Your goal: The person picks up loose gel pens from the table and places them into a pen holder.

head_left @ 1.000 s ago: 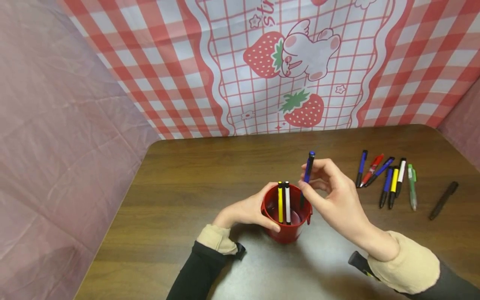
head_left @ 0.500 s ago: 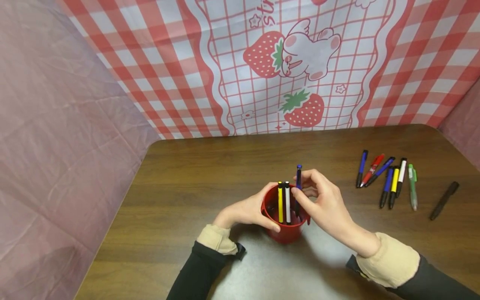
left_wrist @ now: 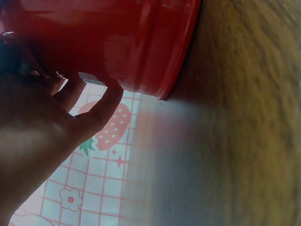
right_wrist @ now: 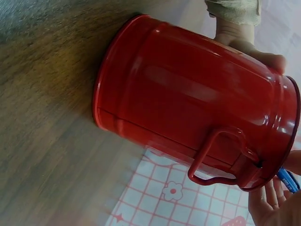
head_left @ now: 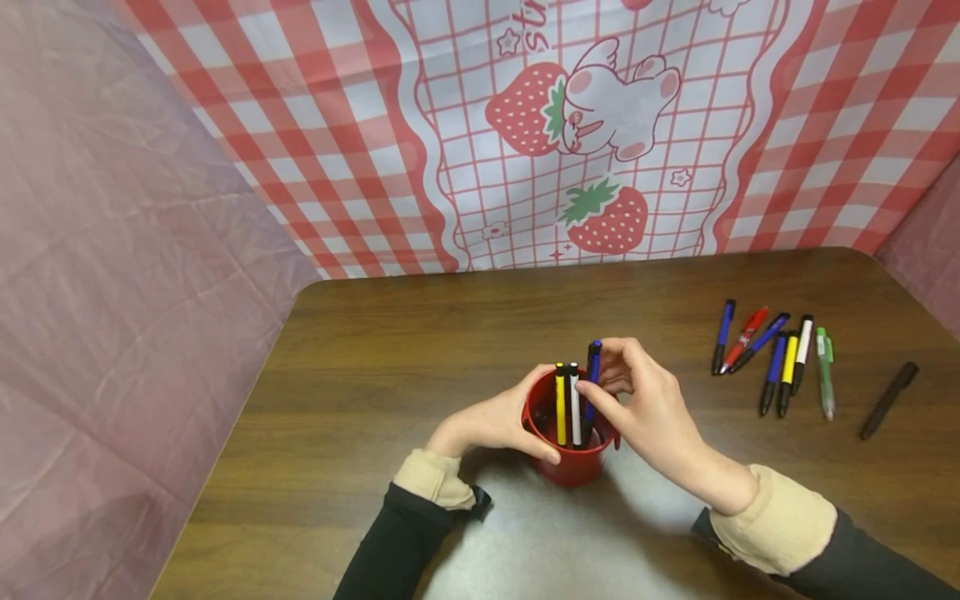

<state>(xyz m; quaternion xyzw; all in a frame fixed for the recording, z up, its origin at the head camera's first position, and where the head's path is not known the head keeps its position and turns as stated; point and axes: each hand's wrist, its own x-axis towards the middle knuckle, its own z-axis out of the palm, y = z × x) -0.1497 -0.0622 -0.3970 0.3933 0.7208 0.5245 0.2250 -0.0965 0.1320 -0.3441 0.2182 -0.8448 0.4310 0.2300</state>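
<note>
A red metal bucket (head_left: 573,471) stands upright on the table. My left hand (head_left: 498,421) grips its left side, thumb at the front of the rim; in the left wrist view, fingers (left_wrist: 101,110) rest along the wall. Inside stand a yellow pen (head_left: 560,408) and a white pen (head_left: 575,412). My right hand (head_left: 652,408) is at the bucket's right rim, with a blue pen (head_left: 594,367) between thumb and fingers. The blue pen's lower part is inside the bucket, close beside the white one. In the right wrist view, the blue pen (right_wrist: 288,180) shows just past the rim.
On the right of the wooden table (head_left: 390,333) lie several pens: a red pen (head_left: 744,340), a green pen (head_left: 825,375), a yellow-and-black pen (head_left: 787,375), blue ones, and a black pen (head_left: 888,402) farther right. A strawberry-print cloth (head_left: 465,125) hangs behind.
My right hand has moved left and lowered the blue pen into the bucket, bringing it beside the white pen. The left hand and the bucket have stayed in place.
</note>
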